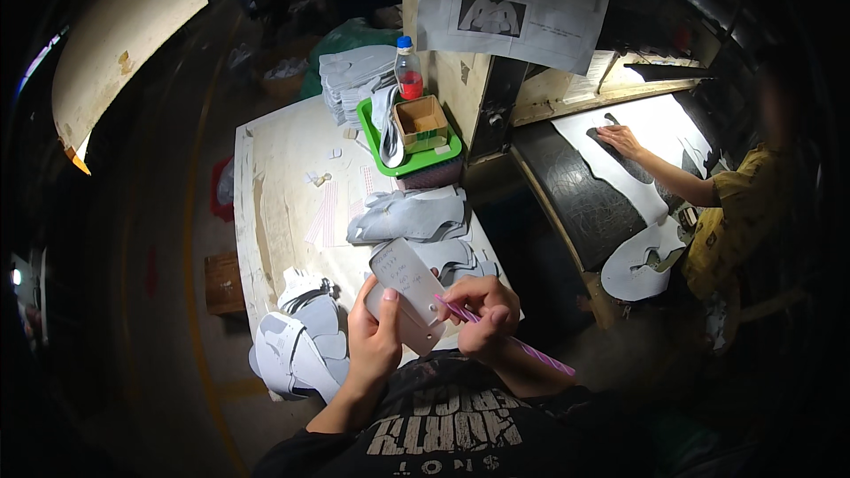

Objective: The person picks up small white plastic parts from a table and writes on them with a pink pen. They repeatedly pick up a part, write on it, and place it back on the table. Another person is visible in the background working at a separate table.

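We see the left hand (pixel 375 329) clasping white cards (pixel 407 281), long axis slanting down-right, lower end just left of the right hand (pixel 482 312), whose fingers pinch a pink pen (pixel 544 358).

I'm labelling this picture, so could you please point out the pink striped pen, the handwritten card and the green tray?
Pink striped pen (pixel 550 359): head view, on its lower end.
Handwritten card (pixel 409 285): head view, on its face.
Green tray (pixel 418 163): head view, on its front rim.
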The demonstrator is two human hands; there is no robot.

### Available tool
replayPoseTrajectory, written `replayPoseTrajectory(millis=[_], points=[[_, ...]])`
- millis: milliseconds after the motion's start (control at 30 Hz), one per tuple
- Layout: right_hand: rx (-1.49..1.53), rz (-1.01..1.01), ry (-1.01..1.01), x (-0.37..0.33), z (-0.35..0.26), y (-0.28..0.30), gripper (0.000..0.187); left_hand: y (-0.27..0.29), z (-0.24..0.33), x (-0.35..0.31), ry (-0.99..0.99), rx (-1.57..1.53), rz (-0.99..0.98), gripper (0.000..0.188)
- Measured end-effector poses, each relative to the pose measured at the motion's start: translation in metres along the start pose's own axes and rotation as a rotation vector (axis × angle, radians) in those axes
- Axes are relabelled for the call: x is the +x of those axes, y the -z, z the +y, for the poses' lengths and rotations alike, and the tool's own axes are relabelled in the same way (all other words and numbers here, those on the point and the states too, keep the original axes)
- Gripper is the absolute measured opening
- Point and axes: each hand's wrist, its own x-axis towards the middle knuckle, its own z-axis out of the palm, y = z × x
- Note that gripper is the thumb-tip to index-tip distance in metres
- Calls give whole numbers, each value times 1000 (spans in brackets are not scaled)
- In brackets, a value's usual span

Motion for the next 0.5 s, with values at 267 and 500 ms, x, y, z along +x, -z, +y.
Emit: replayPoseTrajectory(millis=[267,500], points=[[-106,-102,219,11,-5,9,39,0,11,-8,25,92,-19,42],[-81,45,36,2,-6,-4,50,-1,4,-10,24,240,-39,44]])
